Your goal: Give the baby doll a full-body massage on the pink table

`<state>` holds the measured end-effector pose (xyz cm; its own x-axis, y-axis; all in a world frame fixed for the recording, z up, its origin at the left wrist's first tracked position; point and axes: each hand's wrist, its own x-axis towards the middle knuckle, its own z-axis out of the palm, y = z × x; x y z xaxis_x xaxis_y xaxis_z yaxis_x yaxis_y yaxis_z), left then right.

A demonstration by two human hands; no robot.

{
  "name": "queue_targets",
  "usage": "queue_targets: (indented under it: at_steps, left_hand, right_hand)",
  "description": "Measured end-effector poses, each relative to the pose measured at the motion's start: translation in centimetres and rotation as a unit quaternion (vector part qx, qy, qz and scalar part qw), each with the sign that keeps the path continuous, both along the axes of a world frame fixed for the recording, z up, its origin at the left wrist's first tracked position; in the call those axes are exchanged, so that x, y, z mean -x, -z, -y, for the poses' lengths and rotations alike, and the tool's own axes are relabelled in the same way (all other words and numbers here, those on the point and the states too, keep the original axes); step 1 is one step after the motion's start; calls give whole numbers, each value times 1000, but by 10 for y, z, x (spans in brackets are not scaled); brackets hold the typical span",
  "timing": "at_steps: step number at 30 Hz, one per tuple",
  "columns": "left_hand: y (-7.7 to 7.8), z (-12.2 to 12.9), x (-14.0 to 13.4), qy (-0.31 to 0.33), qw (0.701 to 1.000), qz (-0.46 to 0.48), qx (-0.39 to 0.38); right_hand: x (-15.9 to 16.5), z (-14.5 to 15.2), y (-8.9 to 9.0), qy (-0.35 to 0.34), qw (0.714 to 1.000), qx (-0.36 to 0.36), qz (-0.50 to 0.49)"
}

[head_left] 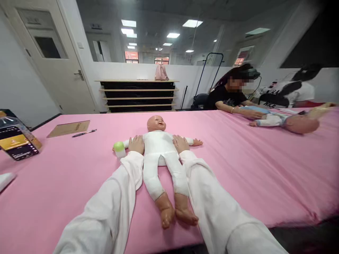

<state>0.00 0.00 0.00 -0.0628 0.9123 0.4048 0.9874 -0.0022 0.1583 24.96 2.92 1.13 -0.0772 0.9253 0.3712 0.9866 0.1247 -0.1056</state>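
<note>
A baby doll (160, 144) with a white cloth body lies on its back on the pink-covered table, head away from me and feet toward me. My left hand (137, 144) rests flat beside its torso, over the arm on the left. On the other side my right hand (181, 143) lies flat over the doll's other arm, close to the torso. Both hands have their fingers stretched out and grip nothing. A small white bottle with a green cap (119, 149) stands just left of my left hand, partly covering the doll's forearm.
On the left are a pen (84, 133), a brown notebook (69, 128), a phone (18, 143) propped against a bottle, and a white item (5, 180). At right a person (230, 91) handles another doll (302, 124). Shelves (137, 94) stand behind the table.
</note>
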Motion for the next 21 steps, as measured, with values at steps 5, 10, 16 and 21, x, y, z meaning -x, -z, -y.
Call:
queue_targets:
  at_steps: [5,10,16,21]
  left_hand:
    - [-2,6,6,-87,995,28,-37]
    - [-5,9,7,-155,985,44,-60]
    - [-7,2,1,-47,997,8,-55]
    - [-3,-2,0,62,998,-18,7]
  right_hand:
    - [-4,8,3,21,1000,-7,-5]
    - [-6,11,4,154,984,-75,-53]
    - [1,6,-2,-67,998,-11,-12]
    - [3,5,1,-71,996,49,0]
